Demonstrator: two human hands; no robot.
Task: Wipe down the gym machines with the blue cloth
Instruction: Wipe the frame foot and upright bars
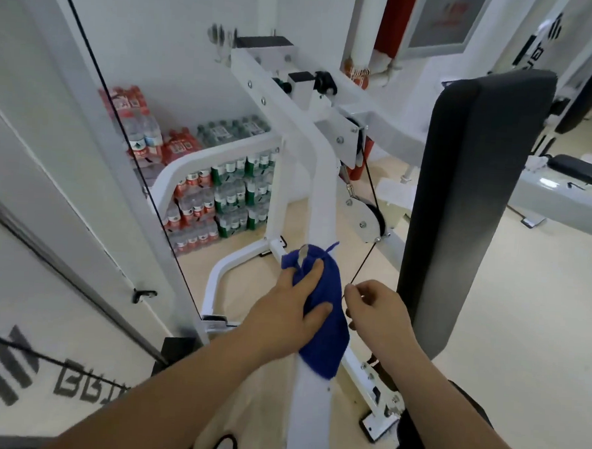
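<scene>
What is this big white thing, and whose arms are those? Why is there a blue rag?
The picture comes from a camera worn on a person's head, looking down, so the arms are that person's own. The big white thing is a gym machine. It has a black pad to lean on and a thin black cable that runs round a wheel. The left hand presses a blue cloth on the white bar to wipe it. The right hand pinches the cable, perhaps to keep it out of the way. Behind, packs of water bottles are stacked on the floor.
</scene>
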